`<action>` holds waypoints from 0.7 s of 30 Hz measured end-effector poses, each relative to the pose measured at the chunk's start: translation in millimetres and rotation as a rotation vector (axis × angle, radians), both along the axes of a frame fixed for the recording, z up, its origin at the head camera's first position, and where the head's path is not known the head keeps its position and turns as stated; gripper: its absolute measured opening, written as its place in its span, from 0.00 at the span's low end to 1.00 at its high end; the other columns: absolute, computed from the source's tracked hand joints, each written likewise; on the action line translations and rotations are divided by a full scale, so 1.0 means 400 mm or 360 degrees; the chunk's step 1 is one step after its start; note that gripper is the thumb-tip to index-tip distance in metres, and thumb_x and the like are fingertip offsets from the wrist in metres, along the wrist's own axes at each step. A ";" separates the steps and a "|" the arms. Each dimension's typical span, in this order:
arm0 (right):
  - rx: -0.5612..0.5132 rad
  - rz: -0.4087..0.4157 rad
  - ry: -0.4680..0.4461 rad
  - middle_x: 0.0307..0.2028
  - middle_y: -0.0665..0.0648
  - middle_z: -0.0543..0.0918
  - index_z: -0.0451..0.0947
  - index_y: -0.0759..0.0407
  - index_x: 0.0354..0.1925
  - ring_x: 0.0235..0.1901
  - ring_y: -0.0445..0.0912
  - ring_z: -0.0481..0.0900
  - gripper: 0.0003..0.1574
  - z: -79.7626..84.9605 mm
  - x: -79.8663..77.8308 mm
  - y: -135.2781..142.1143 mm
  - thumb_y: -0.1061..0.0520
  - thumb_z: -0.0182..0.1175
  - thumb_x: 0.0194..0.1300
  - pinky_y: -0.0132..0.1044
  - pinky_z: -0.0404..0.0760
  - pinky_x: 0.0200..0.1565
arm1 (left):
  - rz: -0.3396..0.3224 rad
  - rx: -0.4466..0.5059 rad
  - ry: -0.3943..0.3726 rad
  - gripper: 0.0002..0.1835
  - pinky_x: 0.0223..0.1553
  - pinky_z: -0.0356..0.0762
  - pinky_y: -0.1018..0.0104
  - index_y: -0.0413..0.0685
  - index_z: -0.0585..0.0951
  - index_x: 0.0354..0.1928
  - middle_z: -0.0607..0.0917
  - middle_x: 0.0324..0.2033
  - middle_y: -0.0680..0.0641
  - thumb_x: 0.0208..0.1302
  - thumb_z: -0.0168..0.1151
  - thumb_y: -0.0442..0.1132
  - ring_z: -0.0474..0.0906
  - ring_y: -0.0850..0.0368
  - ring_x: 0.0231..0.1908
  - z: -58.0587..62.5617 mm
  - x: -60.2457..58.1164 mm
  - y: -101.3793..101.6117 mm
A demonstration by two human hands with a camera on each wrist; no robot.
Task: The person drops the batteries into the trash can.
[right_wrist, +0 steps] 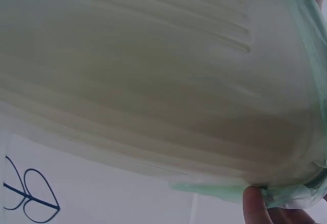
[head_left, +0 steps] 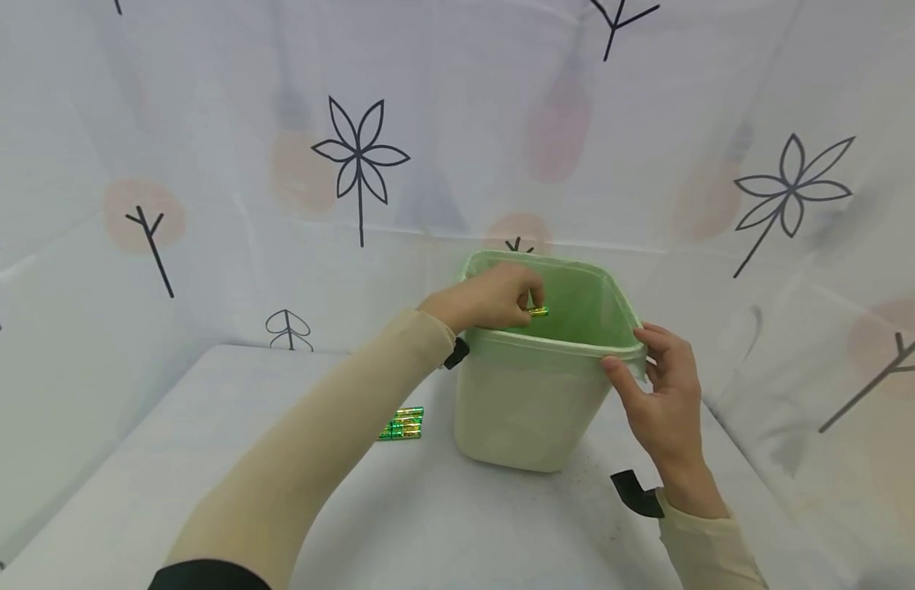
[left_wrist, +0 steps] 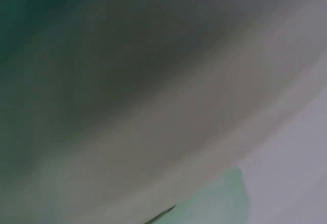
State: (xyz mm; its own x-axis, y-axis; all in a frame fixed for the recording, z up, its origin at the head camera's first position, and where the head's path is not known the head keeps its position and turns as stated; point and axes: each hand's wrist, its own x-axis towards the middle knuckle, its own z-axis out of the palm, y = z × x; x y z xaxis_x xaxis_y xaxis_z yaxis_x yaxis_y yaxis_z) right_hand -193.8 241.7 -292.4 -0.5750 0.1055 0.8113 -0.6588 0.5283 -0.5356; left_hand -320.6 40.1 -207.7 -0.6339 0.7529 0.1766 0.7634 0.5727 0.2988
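"Where's the left hand?"

"In the head view, the left hand (head_left: 498,299) reaches over the rim of the pale green bin (head_left: 531,401), fingers bent, pinching a small green-and-gold cylinder (head_left: 540,311) in the bin's mouth."

"Does the left wrist view show that grip?"

"No. It's mostly dark blur, with a patch of pale green near the bottom; I can't make out fingers or cylinder there. Only the head view has them."

"And the right hand?"

"The right hand (head_left: 667,393) grips the bin's right corner, thumb on the near side and fingers over the rim."

"What does its own wrist camera add?"

"Moulded ridges (right_wrist: 240,38) along the bin's outer wall, which the head view doesn't show, and the green liner (right_wrist: 214,189) hanging past the rim, a fingertip touching its edge."

"Any more cylinders?"

"A small group (head_left: 406,424), again only in the head view. They lie side by side on the white bench (head_left: 376,516), left of the bin, partly hidden by the left sleeve (head_left: 310,442)."
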 end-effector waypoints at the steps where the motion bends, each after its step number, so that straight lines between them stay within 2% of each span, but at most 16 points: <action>1: 0.0005 0.0000 0.0006 0.56 0.70 0.67 0.66 0.78 0.54 0.52 0.43 0.74 0.29 0.001 0.001 -0.001 0.74 0.64 0.54 0.23 0.70 0.53 | 0.0005 0.0000 -0.0016 0.13 0.38 0.72 0.69 0.46 0.80 0.49 0.79 0.36 0.50 0.62 0.59 0.32 0.73 0.58 0.35 0.000 0.002 0.000; 6: 0.0011 -0.0007 -0.0004 0.56 0.69 0.67 0.66 0.77 0.55 0.53 0.43 0.74 0.30 -0.001 -0.001 0.003 0.74 0.64 0.54 0.23 0.70 0.53 | 0.0018 0.0000 -0.0047 0.13 0.38 0.73 0.68 0.47 0.80 0.50 0.79 0.36 0.51 0.63 0.59 0.32 0.73 0.58 0.35 -0.001 0.005 -0.001; 12: -0.0005 -0.0009 -0.0014 0.58 0.66 0.67 0.67 0.74 0.57 0.54 0.43 0.73 0.32 -0.032 -0.034 0.032 0.74 0.65 0.53 0.23 0.70 0.53 | 0.0031 -0.0001 -0.0059 0.15 0.37 0.71 0.68 0.46 0.79 0.52 0.78 0.35 0.50 0.63 0.58 0.32 0.72 0.58 0.34 0.001 0.008 -0.002; 16: -0.0021 0.0017 0.0002 0.57 0.68 0.67 0.67 0.75 0.56 0.53 0.43 0.73 0.31 -0.023 -0.026 0.022 0.75 0.64 0.53 0.23 0.70 0.53 | 0.0043 0.0017 -0.0068 0.16 0.37 0.70 0.67 0.45 0.78 0.53 0.77 0.34 0.49 0.63 0.56 0.31 0.70 0.57 0.32 0.003 0.008 -0.005; 21: -0.0015 0.0015 0.0012 0.58 0.68 0.67 0.67 0.75 0.56 0.54 0.43 0.73 0.32 -0.032 -0.037 0.032 0.75 0.64 0.52 0.23 0.70 0.53 | 0.0042 0.0035 -0.0057 0.16 0.37 0.70 0.67 0.46 0.78 0.52 0.77 0.34 0.49 0.63 0.55 0.30 0.70 0.57 0.33 0.001 0.006 -0.005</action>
